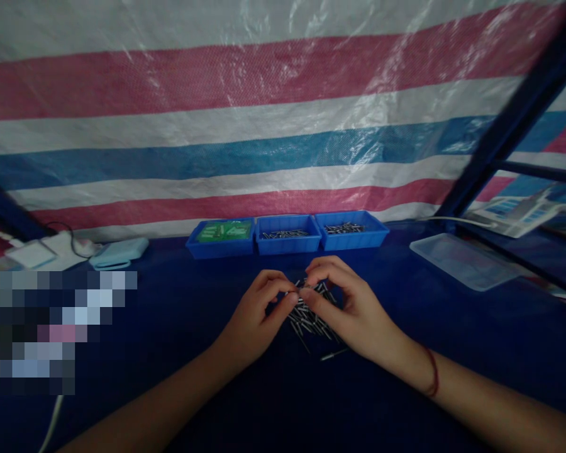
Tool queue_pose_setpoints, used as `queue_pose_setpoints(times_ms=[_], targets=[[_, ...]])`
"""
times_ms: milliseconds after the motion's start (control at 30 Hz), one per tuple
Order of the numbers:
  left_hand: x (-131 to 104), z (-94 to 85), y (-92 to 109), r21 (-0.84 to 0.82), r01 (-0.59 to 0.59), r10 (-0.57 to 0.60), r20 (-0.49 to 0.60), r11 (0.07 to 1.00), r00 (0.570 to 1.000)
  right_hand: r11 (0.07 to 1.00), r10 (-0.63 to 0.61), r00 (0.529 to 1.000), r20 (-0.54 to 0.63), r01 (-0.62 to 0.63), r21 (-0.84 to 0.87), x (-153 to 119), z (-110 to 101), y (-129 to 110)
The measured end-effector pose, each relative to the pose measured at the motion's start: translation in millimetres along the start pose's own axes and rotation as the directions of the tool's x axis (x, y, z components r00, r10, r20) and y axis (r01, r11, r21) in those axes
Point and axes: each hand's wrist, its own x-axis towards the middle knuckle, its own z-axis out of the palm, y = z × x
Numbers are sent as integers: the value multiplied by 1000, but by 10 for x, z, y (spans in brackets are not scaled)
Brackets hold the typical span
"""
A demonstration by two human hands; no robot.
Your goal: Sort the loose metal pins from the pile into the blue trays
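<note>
Both hands meet above a loose pile of thin metal pins that look like pop rivets (311, 322). My left hand (259, 311) is closed in a pinch of thumb and forefinger. Opposite it, my right hand (346, 302) pinches at nearly the same spot, with its fingers curled. Whatever sits between the fingertips is too small and dark to make out. One single rivet (332, 355) lies apart at the pile's near side, just below my right hand. The far part of the pile is partly hidden by the fingers.
Behind the hands stand three blue bins: the left bin (220, 250) with a green packet, the middle bin (288, 246) and right bin (353, 239) with metal pins. A clear plastic lid (462, 261) lies right, a light blue case (119, 253) left. Blue posts (514, 119) frame a striped sheet.
</note>
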Motion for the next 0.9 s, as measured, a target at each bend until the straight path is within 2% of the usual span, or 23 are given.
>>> queue_pose_setpoints(times_ms=[67, 133, 167, 233, 300, 367, 433, 500, 567, 667, 767, 900], targets=[[3, 1, 0, -1, -2, 2, 4, 1000, 1000, 990, -70, 997, 45, 75, -124, 16, -52, -26], [4, 10, -13, -3, 18, -18, -38, 1000, 999, 953, -150, 986, 70, 163, -255, 73, -126, -23], [3, 17, -26, -6, 37, -37, -75, 999, 996, 932, -186, 981, 51, 193, -307, 119, -173, 0], [-1, 35, -55, -20, 85, -87, -146, 996, 985, 905, -234, 969, -75, 189, -382, 236, -289, 104], [-6, 51, -82, -23, 117, -119, -159, 993, 980, 886, -237, 935, -265, 95, -454, 358, -426, 287], [-13, 59, -90, 9, 119, -117, -120, 993, 986, 804, -218, 901, -376, -53, -593, 446, -563, 520], [-20, 55, -77, 72, 90, -85, -68, 993, 994, 652, -161, 919, -360, -174, -738, 477, -679, 750], [-24, 36, -47, 129, 44, -43, -11, 991, 999, 590, -92, 920, -381, -258, -765, 460, -759, 920], [-26, 7, -15, 156, -4, -5, 55, 988, 998, 593, -53, 910, -410, -302, -747, 423, -800, 997], [-33, -44, 18, 179, -68, 36, 179, 981, 983, 624, -44, 910, -412, -298, -723, 380, -789, 962], [-47, -82, 35, 220, -114, 45, 298, 969, 953, 682, -33, 939, -341, -228, -695, 356, -712, 839], [-61, -100, 57, 274, -146, 39, 364, 951, 931, 761, -48, 972, -230, -114, -639, 328, -585, 647]])
